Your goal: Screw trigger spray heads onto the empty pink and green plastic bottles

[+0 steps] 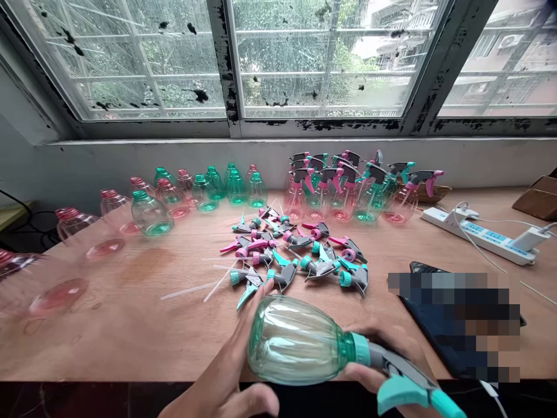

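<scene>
A clear green spray bottle (298,342) lies sideways in front of me, above the table's front edge, with its grey and turquoise trigger head (404,377) pointing right. My right hand (391,348) is closed round the turquoise collar and neck, its fingers partly hidden behind them. At the bottle's base is my left hand (237,360), fingers stretched along the far side and thumb held off below. Whether its palm touches the base is hard to tell. Just beyond lies a pile of loose trigger heads (282,264) in pink, turquoise and grey, with thin clear tubes.
Headless pink and green bottles (152,215) stand at the left and back of the wooden table (143,331). Several bottles with spray heads (343,194) are grouped back right. To the right are a white power strip (483,235), cables and a dark tablet-like device (429,325), partly blurred out.
</scene>
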The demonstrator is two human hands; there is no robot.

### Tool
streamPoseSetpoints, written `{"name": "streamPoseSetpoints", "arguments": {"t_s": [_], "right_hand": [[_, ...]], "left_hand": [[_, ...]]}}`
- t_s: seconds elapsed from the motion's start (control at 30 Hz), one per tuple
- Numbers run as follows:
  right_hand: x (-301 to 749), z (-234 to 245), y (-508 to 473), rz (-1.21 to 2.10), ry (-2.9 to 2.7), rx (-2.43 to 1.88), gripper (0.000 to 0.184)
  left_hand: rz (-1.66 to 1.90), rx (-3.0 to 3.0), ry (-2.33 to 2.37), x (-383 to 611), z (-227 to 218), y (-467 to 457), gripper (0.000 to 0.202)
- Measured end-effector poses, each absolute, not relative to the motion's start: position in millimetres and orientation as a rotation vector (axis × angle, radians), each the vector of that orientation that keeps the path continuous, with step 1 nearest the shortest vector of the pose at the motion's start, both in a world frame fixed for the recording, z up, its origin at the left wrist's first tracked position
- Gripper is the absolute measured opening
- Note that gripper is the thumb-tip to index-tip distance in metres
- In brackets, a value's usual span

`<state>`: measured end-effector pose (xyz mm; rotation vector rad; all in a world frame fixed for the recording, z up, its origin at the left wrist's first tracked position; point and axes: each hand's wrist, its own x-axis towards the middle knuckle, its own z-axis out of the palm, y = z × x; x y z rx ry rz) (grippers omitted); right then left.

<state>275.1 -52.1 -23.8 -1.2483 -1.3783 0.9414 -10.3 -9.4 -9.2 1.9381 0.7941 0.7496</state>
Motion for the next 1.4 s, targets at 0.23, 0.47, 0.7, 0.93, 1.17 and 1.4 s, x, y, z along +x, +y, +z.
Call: {"name": "streamPoseSetpoints", "arguments": {"t_s": [0.23,0.47,0.7,0.93,1.17,1.4], "right_hand": [[270.7,-30.6,-50.3,1.446,-1.092,-1.157,0.049],[274.0,-24.9,-60.0,0.655,-1.568,-1.128,0.033],[271.2,-38.1,-63.1,0.75,-1.439,-1.159,0.035],[261.5,-37.3,-50.4,1.286,-1.027,-1.155,0.046],[343.6,15.1,-29.8,0.551,-1.101,-1.477,0.038],[489.7,91.2,61.3,-0.125,-1.218,-2.118,0.077]], "left_hand": [[0.904,2.148,0.751,-8.9,-3.7,-10.1,0.082],[0.71,1.683,0.755,-16.9,-13.5,-10.7,0.118],[0.704,1.435,0.666,2.2,-19.7,-11.0,0.112],[0.843,1.762,0.733,-0.2,-34.9,1.5,0.114],[0.627,2.154,0.816,0.8,-39.3,4.7,0.122],[0.498,2.205,0.692,-3.4,-21.4,10.3,0.069]]}}
